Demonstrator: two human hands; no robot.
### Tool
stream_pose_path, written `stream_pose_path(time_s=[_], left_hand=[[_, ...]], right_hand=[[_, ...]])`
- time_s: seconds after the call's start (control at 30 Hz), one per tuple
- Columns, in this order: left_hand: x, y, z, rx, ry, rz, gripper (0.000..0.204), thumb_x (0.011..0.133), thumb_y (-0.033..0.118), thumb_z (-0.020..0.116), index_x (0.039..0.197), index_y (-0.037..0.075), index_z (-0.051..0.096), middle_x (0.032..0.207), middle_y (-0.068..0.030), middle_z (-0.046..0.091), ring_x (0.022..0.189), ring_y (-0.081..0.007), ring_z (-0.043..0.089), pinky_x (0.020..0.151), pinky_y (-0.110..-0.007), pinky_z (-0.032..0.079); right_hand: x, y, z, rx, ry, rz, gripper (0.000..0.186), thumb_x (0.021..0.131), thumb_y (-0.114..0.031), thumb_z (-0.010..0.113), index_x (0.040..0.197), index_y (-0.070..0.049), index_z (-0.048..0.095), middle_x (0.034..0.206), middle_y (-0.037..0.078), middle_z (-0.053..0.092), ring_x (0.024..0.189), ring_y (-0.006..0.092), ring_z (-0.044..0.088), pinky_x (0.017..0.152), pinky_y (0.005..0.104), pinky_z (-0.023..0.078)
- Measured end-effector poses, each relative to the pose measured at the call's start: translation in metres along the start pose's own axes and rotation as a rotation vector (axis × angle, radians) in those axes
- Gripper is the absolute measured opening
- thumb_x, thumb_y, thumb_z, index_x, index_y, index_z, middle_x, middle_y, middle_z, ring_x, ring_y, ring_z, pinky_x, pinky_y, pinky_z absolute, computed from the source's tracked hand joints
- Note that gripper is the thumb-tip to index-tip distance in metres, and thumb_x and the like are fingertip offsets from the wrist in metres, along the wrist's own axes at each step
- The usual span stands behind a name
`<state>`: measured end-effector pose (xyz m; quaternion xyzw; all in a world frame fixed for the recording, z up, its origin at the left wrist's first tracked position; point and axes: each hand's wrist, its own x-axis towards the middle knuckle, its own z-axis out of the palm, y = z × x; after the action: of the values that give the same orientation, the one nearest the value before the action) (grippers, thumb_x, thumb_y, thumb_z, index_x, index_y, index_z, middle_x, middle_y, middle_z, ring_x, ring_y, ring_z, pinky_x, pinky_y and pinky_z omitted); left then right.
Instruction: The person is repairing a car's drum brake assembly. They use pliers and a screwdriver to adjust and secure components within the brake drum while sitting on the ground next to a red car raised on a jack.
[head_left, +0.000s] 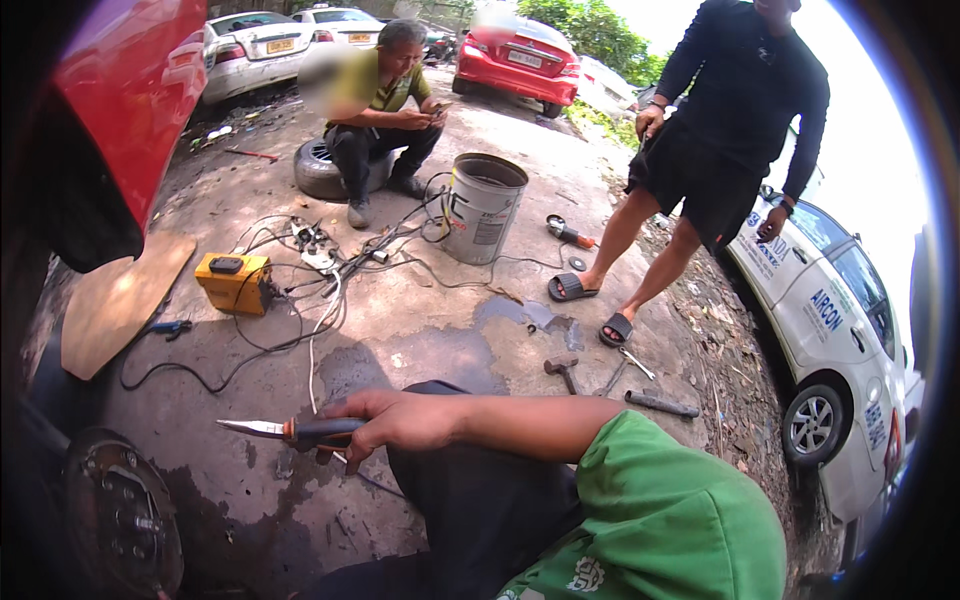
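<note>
My right hand (400,420) is closed around the dark handles of long-nose pliers (258,428). Their metal jaws point left, held above the concrete ground. To the left of the pliers' tip, at the lower left, is a round rusty wheel hub with a brake drum or backing plate (125,515); the pliers are apart from it. A thin pale cable (313,370) runs down behind my hand. No part of my left hand can be made out.
A yellow welding machine (236,283) sits among tangled cables, near a wooden board (125,305). Beyond stand a metal bucket (484,210), a seated person on a tire (318,175) and a standing person (740,120). A hammer (562,372), pipe (661,403) and angle grinder (570,232) lie right.
</note>
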<state>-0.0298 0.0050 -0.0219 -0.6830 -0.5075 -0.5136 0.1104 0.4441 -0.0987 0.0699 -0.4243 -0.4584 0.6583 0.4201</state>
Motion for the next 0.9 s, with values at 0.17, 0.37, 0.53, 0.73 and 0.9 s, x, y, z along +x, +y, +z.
stream_pose_path(time_s=[0.17, 0.37, 0.53, 0.73, 0.9], left_hand=[[-0.016, -0.003, -0.001, -0.504, -0.125, -0.43, 0.061, 0.099, 0.004, 0.067, 0.15, -0.01, 0.036, 0.142, -0.021, 0.055, 0.13, -0.0253, 0.054, 0.112, -0.036, 0.038], [-0.01, 0.01, -0.001, -0.621, -0.1, -0.498, 0.06, 0.093, -0.003, 0.069, 0.146, -0.008, 0.041, 0.141, -0.0192, 0.056, 0.131, -0.0224, 0.054, 0.114, -0.035, 0.04], [-0.001, 0.024, -0.004, -0.607, -0.065, -0.451, 0.06, 0.093, -0.003, 0.07, 0.146, -0.008, 0.041, 0.14, -0.019, 0.057, 0.13, -0.0216, 0.055, 0.113, -0.035, 0.04], [-0.006, 0.021, -0.003, -0.567, -0.07, -0.469, 0.063, 0.092, -0.002, 0.071, 0.147, -0.008, 0.039, 0.141, -0.0194, 0.055, 0.132, -0.0219, 0.052, 0.115, -0.035, 0.038], [-0.006, 0.02, -0.003, -0.61, -0.07, -0.488, 0.064, 0.091, -0.005, 0.07, 0.148, -0.007, 0.039, 0.142, -0.019, 0.054, 0.133, -0.0228, 0.053, 0.115, -0.036, 0.038]], right_hand=[[0.039, 0.013, 0.018, 0.167, 0.007, 0.218, 0.067, 0.085, -0.001, 0.056, 0.15, 0.002, 0.044, 0.136, 0.014, 0.059, 0.125, 0.0238, 0.056, 0.101, 0.042, 0.047], [0.101, 0.031, 0.075, 0.072, -0.425, 0.296, 0.064, 0.086, -0.01, 0.056, 0.147, 0.007, 0.045, 0.136, 0.019, 0.059, 0.12, 0.0272, 0.06, 0.097, 0.042, 0.05], [0.142, 0.054, 0.117, -0.075, -0.489, 0.395, 0.063, 0.085, -0.007, 0.053, 0.147, 0.003, 0.047, 0.137, 0.016, 0.061, 0.12, 0.0241, 0.06, 0.097, 0.0407, 0.048], [0.164, 0.057, 0.142, -0.127, -0.511, 0.396, 0.078, 0.087, -0.026, 0.06, 0.154, 0.006, 0.036, 0.13, 0.018, 0.057, 0.109, 0.0246, 0.057, 0.092, 0.036, 0.048], [0.166, 0.053, 0.146, -0.215, -0.468, 0.386, 0.071, 0.088, -0.028, 0.06, 0.149, 0.003, 0.044, 0.126, 0.016, 0.057, 0.107, 0.0242, 0.057, 0.09, 0.0358, 0.048]])
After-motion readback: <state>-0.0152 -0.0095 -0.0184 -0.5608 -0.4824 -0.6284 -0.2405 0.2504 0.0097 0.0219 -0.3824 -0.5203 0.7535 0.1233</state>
